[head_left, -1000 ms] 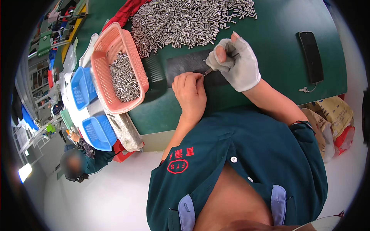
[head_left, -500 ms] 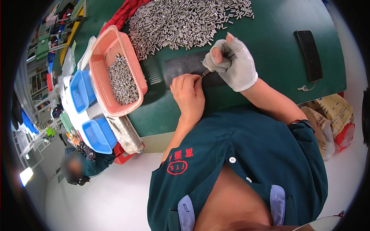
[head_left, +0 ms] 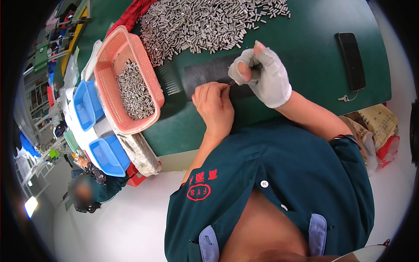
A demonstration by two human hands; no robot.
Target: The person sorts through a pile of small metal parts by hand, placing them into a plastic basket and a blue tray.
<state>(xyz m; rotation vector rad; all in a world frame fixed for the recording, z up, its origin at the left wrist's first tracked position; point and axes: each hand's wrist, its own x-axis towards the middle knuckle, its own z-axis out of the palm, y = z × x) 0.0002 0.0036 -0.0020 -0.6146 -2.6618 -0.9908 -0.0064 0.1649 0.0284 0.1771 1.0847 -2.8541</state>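
Note:
Over a dark mat [head_left: 198, 74] my bare left hand [head_left: 214, 105] is closed in a pinch, thumb against fingertips. At its fingertips shows a small metal piece [head_left: 232, 83], mostly hidden between the two hands. My right hand [head_left: 270, 78], in a white glove with bare fingertips, is curled closed beside it; what it grips is hidden by the fingers. A large pile of short silver metal cylinders [head_left: 205, 26] lies beyond the mat. To the left, a pink plastic basket [head_left: 103, 83] contains more of these metal cylinders [head_left: 135, 89].
Two blue baskets [head_left: 111, 153] stand left of the pink one. Red cloth [head_left: 131, 16] lies by the pile. On the green table's right are a black phone [head_left: 350, 61] and a small key [head_left: 345, 98]. Bags [head_left: 377, 126] sit beside the table; another person [head_left: 94, 187] is at far left.
My hands stay together over the mat, with only small finger shifts. Less of the metal piece shows between them now. The whole view has shifted slightly.

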